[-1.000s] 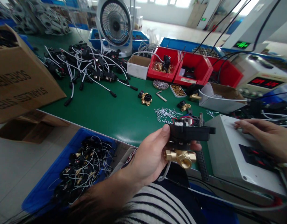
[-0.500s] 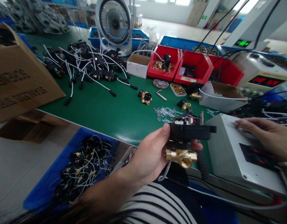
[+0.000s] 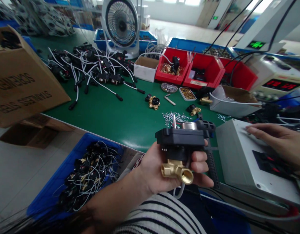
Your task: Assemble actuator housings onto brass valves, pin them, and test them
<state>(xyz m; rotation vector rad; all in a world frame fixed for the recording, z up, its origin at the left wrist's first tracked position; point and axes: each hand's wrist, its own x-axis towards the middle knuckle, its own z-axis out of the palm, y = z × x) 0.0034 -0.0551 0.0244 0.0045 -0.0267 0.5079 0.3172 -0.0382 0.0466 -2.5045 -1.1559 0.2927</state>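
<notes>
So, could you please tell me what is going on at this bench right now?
A person's left hand holds up a black unit with a brass fitting beneath it. The right hand has its fingertips at the top of a grey box; what exactly they touch is too small to tell. Beyond the raised unit, loose metal clips lie on the green bench. A blue bin below holds a heap of black parts with pale cables.

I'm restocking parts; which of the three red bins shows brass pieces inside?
The leftmost red bin, beside the white cardboard box: brass pieces show in it, while none show in the middle bin or right bin.
</notes>
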